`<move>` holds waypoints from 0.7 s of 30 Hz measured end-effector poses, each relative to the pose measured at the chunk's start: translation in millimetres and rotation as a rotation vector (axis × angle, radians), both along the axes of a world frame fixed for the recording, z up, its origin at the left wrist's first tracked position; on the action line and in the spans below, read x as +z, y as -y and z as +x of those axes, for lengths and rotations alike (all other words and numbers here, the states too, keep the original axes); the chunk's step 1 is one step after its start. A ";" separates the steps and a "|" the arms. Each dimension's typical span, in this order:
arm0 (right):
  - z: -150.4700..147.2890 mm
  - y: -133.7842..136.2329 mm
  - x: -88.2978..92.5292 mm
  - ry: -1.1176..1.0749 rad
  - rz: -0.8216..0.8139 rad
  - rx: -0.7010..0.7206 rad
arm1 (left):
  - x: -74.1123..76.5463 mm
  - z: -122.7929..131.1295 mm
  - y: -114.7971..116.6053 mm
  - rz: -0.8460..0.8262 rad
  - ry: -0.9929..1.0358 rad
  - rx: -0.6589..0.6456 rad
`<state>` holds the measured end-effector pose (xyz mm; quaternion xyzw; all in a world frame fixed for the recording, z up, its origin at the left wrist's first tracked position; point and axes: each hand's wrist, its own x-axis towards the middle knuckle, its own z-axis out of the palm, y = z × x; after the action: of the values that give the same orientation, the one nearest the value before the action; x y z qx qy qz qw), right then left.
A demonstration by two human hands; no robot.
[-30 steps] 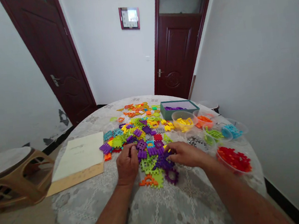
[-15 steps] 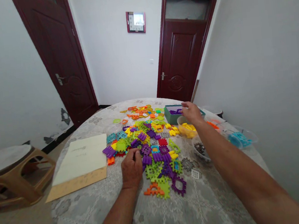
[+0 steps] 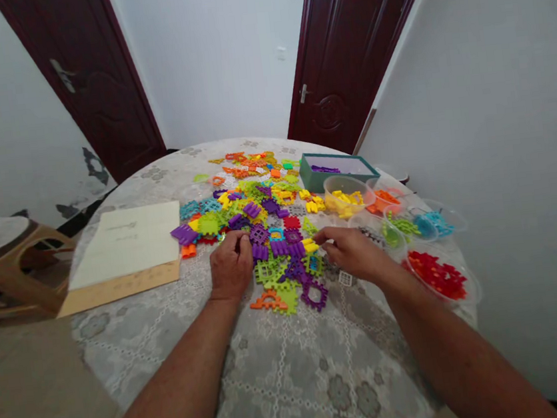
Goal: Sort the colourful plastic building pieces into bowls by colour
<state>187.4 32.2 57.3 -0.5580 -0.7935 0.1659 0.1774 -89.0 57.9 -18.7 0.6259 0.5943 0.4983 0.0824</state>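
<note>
A heap of interlocking plastic building pieces in purple, green, yellow and other colours covers the middle of the table. My left hand rests at the heap's near left side, fingers curled in with the thumb against them; whatever they hold, if anything, is hidden. Over the right side of the heap is my right hand, its index finger stretched toward a yellow piece and its thumb a little apart. Whether the fingertip touches that piece I cannot tell. Close by lie a purple ring-shaped piece and a white lattice piece.
A green box with purple pieces stands at the back right. Clear tubs of yellow, orange, green, blue and red pieces line the right side. Paper sheets lie at left, near a stool on the floor.
My right hand has come back from the green box to the heap's right side. The left hand stays beside the heap. The view has tilted down, showing the red pieces' tub.
</note>
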 end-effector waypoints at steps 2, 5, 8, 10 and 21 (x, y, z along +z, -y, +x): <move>5.2 8.0 -11.7 0.091 -0.001 0.025 | 1.1 0.6 0.8 0.000 -0.008 -0.001; 12.6 16.1 -25.7 0.197 -0.001 -0.011 | 3.2 1.9 2.1 -0.002 -0.028 0.008; 16.7 20.2 -32.2 0.280 -0.047 -0.045 | 3.8 2.5 2.9 0.003 -0.040 0.013; 17.8 20.9 -33.3 0.308 -0.079 -0.047 | 3.5 2.7 3.6 0.007 -0.052 0.006; 24.2 18.7 -39.1 0.320 -0.109 -0.036 | 6.0 7.3 9.1 0.034 -0.143 -0.090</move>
<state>211.6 13.6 18.2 -0.6001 -0.7914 0.1143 0.0212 -81.6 48.8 -12.7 0.6874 0.5612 0.4581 0.0514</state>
